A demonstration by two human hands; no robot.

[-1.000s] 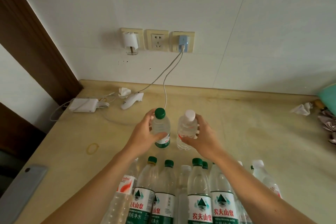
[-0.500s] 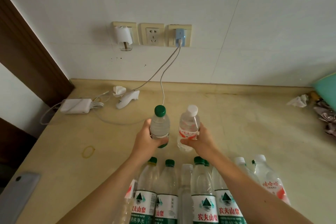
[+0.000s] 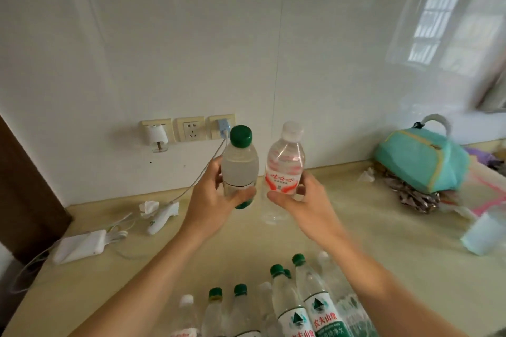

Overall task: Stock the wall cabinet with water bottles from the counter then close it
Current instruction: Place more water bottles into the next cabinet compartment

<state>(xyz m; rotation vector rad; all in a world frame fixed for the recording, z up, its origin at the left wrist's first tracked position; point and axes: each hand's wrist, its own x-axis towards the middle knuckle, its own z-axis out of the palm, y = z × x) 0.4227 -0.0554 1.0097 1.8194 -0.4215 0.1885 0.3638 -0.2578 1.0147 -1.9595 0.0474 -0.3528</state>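
Note:
My left hand grips a small green-capped water bottle round its lower half and holds it upright above the counter. Beside it my right hand grips a white-capped bottle with a red label, also upright and in the air. The two bottles stand close together, in front of the white tiled wall. Several more bottles, mostly green-capped, stand in a cluster on the beige counter near its front edge, below my forearms. The wall cabinet is out of view.
Three wall sockets sit behind the bottles, one with a blue plug and cable. A white charger and a white handheld device lie at the left. A teal bag and a pale cup are at the right.
Both hands have lifted their bottles up off the counter. The view has tilted upward, showing more wall and the teal bag.

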